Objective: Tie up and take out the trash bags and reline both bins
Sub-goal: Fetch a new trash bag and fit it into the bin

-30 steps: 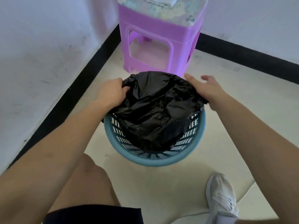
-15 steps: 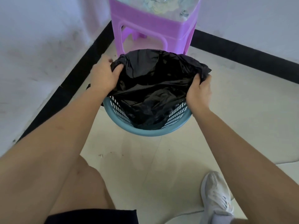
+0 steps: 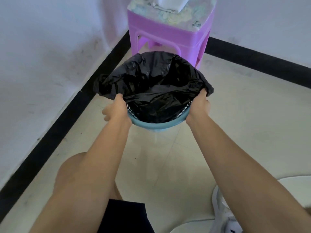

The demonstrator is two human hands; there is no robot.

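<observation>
The black trash bag point(image 3: 156, 84) sits inside the blue bin point(image 3: 156, 126), its mouth flared outward past the bin's rim. The left hand point(image 3: 116, 109) and right hand point(image 3: 198, 105) each pinch the bag's edge in a closed grip at the bin's near sides, evidently to stretch the liner over the rim.

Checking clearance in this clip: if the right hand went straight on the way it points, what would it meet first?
The black bag: the right hand grips its edge over the blue bin, so it would push into the film. Beyond probably lies the purple stool; depth is unclear.
</observation>
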